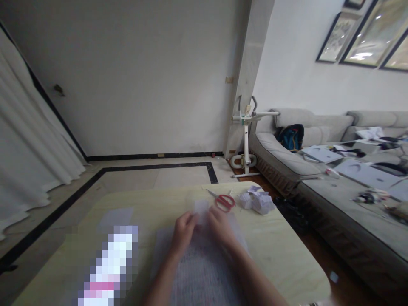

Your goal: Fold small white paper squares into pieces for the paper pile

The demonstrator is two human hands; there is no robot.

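My left hand (184, 231) and my right hand (220, 225) meet over a pale wooden table (287, 255), both with fingers pinched on a small white piece of paper (201, 211) held between them. Beneath my forearms lies a larger lined white sheet (204, 272). Red-handled scissors (223, 200) lie just beyond my right hand. A pile of crumpled white paper scraps (257, 199) sits to the right of the scissors. Another pale sheet (115, 216) lies flat to the left of my hands.
A blurred-out white and pink object (110, 267) lies on the table's left. A grey sofa (287, 157) strewn with papers and a blue bag (290, 137) stands at right. A white exercise machine (246, 140) stands by the pillar. Curtains (28, 144) hang at left.
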